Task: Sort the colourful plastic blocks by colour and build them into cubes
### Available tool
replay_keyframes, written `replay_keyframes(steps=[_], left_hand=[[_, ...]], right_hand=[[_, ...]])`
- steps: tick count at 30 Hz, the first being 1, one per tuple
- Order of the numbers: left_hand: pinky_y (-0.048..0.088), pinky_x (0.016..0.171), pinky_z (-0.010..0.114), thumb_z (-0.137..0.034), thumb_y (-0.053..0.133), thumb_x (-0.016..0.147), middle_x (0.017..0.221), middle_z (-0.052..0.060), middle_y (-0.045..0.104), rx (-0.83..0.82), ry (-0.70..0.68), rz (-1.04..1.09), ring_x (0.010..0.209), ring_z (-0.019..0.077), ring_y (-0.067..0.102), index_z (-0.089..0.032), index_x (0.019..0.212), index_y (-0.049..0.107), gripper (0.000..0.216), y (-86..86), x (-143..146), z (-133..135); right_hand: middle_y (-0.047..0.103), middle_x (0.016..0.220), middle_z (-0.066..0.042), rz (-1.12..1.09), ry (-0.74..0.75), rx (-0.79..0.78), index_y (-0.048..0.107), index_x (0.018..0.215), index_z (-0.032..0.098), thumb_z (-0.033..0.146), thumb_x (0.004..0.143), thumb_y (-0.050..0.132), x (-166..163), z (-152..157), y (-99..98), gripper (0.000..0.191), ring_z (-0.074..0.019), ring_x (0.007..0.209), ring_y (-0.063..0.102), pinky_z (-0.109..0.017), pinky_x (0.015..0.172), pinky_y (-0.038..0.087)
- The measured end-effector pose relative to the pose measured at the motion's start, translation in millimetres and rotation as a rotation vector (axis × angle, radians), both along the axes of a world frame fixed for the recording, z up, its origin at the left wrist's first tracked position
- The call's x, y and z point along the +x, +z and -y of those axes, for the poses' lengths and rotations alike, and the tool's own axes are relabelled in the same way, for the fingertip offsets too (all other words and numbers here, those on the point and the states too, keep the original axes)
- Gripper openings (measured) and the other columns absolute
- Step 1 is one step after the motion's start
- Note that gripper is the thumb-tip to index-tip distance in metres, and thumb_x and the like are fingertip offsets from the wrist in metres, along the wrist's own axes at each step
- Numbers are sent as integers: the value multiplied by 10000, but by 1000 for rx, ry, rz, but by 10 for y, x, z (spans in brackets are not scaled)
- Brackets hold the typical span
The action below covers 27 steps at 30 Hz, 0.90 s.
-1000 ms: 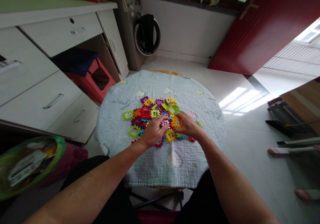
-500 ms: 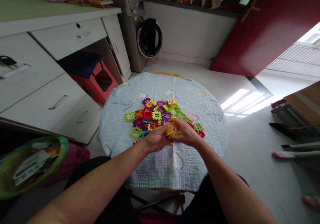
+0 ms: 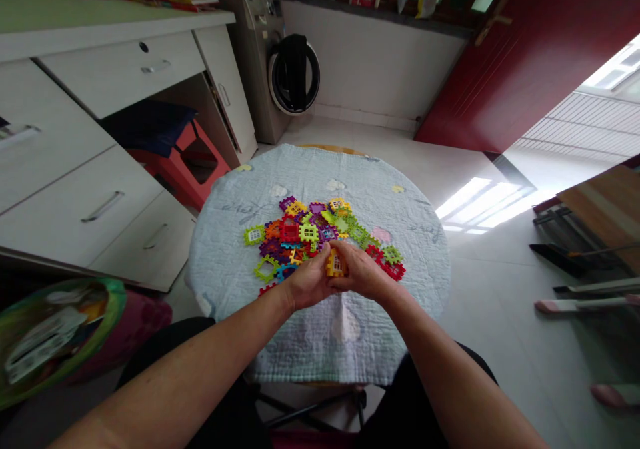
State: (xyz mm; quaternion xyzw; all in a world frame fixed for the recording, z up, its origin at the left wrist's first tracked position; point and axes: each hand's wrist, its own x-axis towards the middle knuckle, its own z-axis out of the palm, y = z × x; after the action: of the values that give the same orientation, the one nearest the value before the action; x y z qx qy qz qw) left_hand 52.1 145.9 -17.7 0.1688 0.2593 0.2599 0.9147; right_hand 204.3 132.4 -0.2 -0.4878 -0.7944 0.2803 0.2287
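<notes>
Between my two hands is a yellow building block [image 3: 335, 263] with a white lattice window, held just above the near edge of a pile. My left hand [image 3: 311, 281] grips its left side, thumb on top. From the right, my right hand [image 3: 361, 270] wraps its fingers around the block and covers part of it. Just beyond lies a heap of notched plastic pieces, among them a red piece [image 3: 289, 229], a lime window piece [image 3: 309, 233] and an orange piece [image 3: 273, 229]. Green pieces [image 3: 357, 234] and red pieces [image 3: 395, 270] spread to the right.
The heap lies on a round table under a pale blue cloth [image 3: 225, 249]. To the left stand a red stool [image 3: 200, 169], white drawers [image 3: 115, 202] and a filled bin [image 3: 117, 309]. A washing machine [image 3: 260, 55] is behind, a red door [image 3: 465, 69] at right.
My right hand has turned and closed further around the yellow block, hiding more of it. The whole view has shifted slightly; the heap looks the same.
</notes>
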Motion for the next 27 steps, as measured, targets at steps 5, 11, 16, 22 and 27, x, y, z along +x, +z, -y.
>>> replay_keyframes(steps=[5,11,16,22,27], left_hand=[[505,686,277,-500,344,944,951,100,681,-13,-16,36,811,174,646,-145,1079,624,471,24,5,-7],[505,830,326,-464,369,947,1074,107,670,-26,-39,62,967,196,642,-153,1143,580,423,51,-53,-40],[368,1066,360,-367,498,904,1279,158,574,19,-53,11,1210,220,534,-129,1255,495,424,86,-179,-99],[368,1065,425,-267,528,878,1344,157,529,177,-100,-7,1264,271,486,-153,1274,490,414,162,-303,-156],[423,1007,418,-259,546,870,1341,138,536,237,-111,-8,1226,276,518,-189,1291,492,430,173,-370,-211]], right_hand=[[527,1153,-98,-4,-63,76,479,1211,185,298,626,765,2,40,91,661,-253,1079,493,-410,933,406],[554,997,-62,113,-68,126,574,1050,182,242,631,723,13,-10,161,449,-218,942,501,-354,865,419],[563,1045,-84,293,-458,92,573,1121,162,265,685,686,798,-259,38,462,-223,973,515,-332,890,398],[579,1100,-98,566,-719,-73,576,1162,154,220,656,700,1808,-447,-343,525,-237,977,531,-303,876,386],[586,1094,-86,589,-694,-54,582,1147,165,255,646,720,2123,-717,-434,528,-218,958,545,-292,869,384]])
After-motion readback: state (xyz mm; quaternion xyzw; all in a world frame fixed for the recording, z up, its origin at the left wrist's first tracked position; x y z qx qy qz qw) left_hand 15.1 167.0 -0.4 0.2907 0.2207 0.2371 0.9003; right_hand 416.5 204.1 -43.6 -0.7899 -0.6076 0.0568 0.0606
